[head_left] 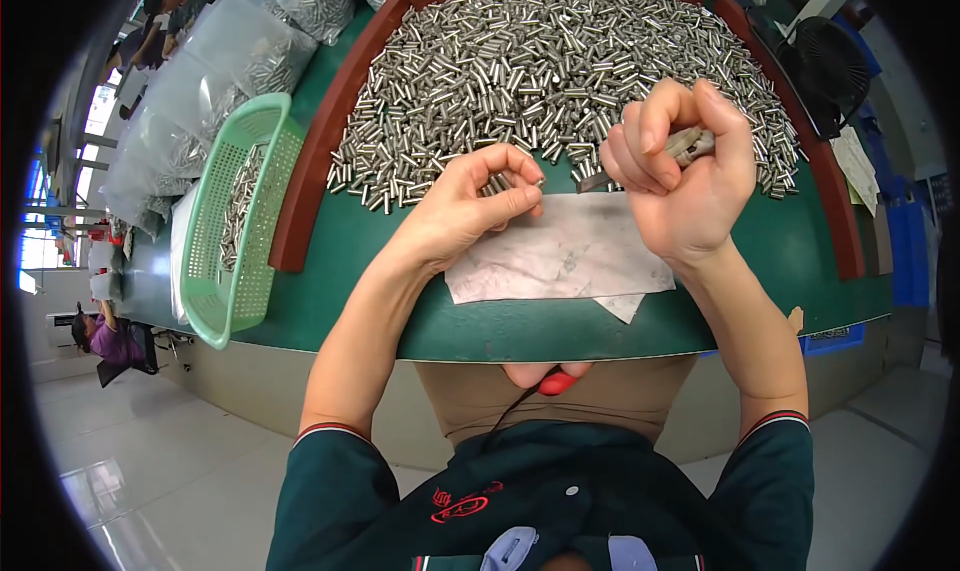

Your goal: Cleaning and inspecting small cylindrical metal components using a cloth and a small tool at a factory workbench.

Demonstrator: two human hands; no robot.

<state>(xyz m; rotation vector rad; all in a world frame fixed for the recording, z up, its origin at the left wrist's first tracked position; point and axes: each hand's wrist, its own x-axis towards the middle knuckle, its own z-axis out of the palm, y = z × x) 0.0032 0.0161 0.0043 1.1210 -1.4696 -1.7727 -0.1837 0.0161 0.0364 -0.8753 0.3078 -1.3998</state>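
Observation:
My left hand [470,201] is closed, thumb and forefinger pinched together over the left end of a stained pale cloth [560,261]. A small metal pin [541,181] shows at the fingertips, mostly hidden by them. My right hand [690,176] is curled round the worn, pale handle of a knife-like tool [592,182]. Its flat dark blade points left, toward my left hand, just above the cloth's far edge. Beyond both hands spreads a large heap of short shiny metal pins [540,71] on the green table [460,343].
Red-brown wooden rails [300,206] border the heap. On the left stands a light green mesh basket [225,321] holding pins, beside clear bags of metal parts [215,96]. A black fan [830,66] sits at the far right. Other people are in the left background.

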